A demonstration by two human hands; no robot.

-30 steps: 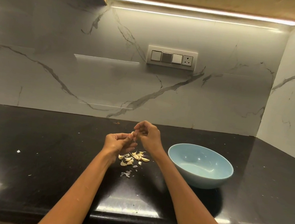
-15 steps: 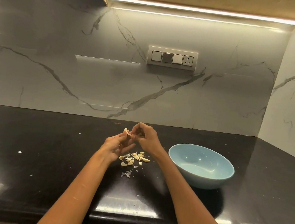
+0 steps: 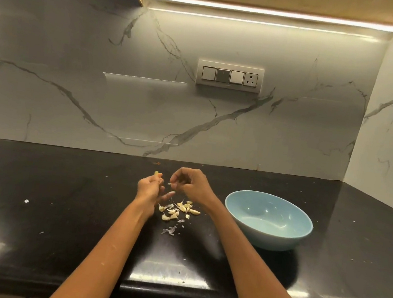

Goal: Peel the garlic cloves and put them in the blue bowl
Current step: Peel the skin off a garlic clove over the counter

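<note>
garlic clove (image 3: 157,174), pale yellow with an orange-tinged tip, pokes up and away from the left hand (image 3: 149,189), whose fingers pinch it above the black surface (image 3: 59,206). right hand (image 3: 192,185) fingers pinch a thin peel sliver (image 3: 169,183). loose cloves (image 3: 179,210) lie beside the blue bowl (image 3: 268,220).

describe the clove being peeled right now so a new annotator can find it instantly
Start at the blue bowl on the black counter; the loose clove pile lies left of it. Above the pile, the left hand pinches one clove, the only one off the counter.
</note>
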